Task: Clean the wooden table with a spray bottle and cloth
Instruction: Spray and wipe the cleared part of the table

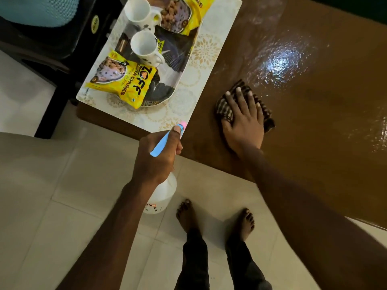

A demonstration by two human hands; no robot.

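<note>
Left hand [159,160]: fingers curled round bottle [163,196].
Right hand [244,122]: fingers flat, pressing cloth [224,109] on wet surface [314,126].
Risk: a wide wipe could nudge the mat [211,57] and tip the cups [144,47].

Head view, steeply downward (close) over table [314,122] edge

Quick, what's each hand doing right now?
Left hand: closed, gripping the spray bottle.
Right hand: open, pressing the cloth flat on the table.
</note>
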